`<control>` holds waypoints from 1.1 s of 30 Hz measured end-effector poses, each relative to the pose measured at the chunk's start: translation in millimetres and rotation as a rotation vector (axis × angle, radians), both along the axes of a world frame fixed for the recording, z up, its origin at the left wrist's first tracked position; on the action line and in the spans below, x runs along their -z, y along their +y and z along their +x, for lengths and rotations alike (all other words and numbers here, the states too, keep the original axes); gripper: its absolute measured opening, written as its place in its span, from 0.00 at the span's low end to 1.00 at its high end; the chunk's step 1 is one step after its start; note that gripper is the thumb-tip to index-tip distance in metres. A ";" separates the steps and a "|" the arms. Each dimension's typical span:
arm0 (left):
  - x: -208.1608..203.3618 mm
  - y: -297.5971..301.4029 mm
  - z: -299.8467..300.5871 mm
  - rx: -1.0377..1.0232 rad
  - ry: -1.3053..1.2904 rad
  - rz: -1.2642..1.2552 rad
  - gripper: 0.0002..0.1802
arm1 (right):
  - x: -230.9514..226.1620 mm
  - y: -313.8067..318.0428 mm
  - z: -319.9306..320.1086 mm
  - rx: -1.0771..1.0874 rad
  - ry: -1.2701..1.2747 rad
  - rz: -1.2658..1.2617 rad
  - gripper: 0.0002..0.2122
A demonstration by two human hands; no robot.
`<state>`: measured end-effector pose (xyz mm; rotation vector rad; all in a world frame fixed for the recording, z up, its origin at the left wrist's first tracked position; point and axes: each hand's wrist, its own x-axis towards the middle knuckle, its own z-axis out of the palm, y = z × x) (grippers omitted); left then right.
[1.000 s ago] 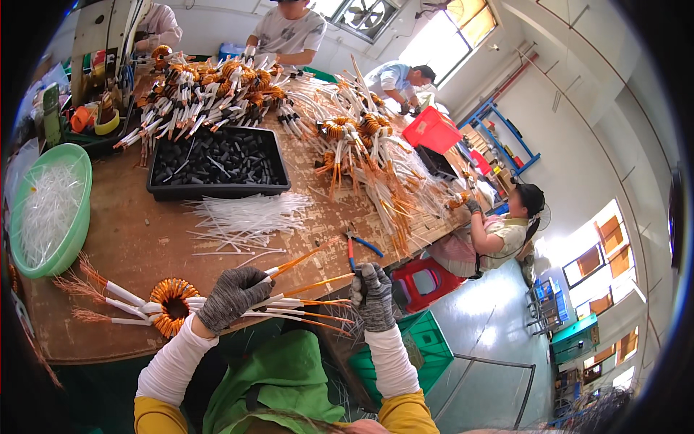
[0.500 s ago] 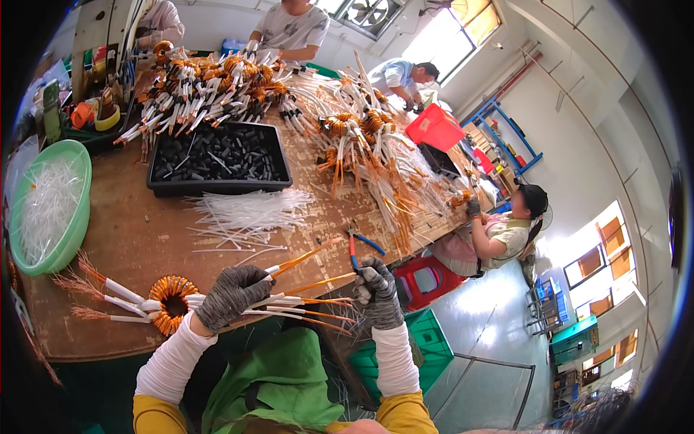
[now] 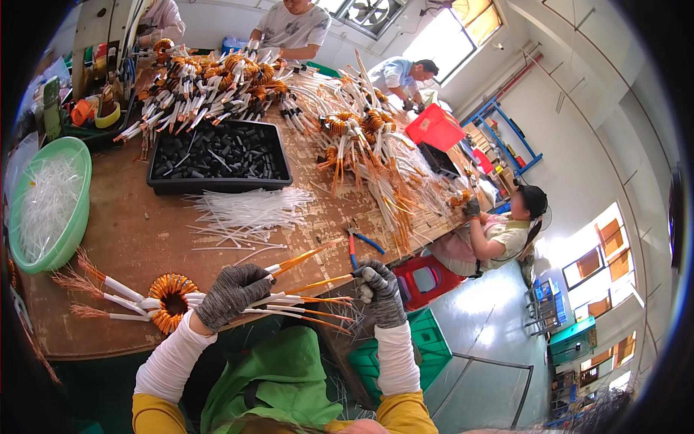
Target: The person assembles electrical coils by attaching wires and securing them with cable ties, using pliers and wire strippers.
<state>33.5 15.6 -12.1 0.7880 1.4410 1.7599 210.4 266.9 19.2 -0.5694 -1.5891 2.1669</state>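
A wire-wound ring coil lies near the table's front edge, copper-orange, with white-sleeved leads spreading to both sides. My left hand, in a grey knitted glove, is closed around the leads on the coil's right side. Beyond that fist, bare copper strands fan out to the right. My right hand, gloved alike, pinches the tip of one copper strand bundle, which runs taut and nearly straight between my hands. Cutting pliers with red and blue handles lie just beyond my right hand.
A black tray of short black tubes, loose white ties and a green basin of clear strips stand on the table. Coil piles lie farther back. A red stool and green crate are at right; several people work around.
My right hand has shifted very slightly, still pinching the copper bundle's end. My left hand and the coil stay in place.
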 end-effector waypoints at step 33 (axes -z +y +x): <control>-4.1 -6.5 -5.8 0.172 -0.148 0.047 0.14 | 14.9 -55.1 -13.6 0.090 0.347 -0.185 0.09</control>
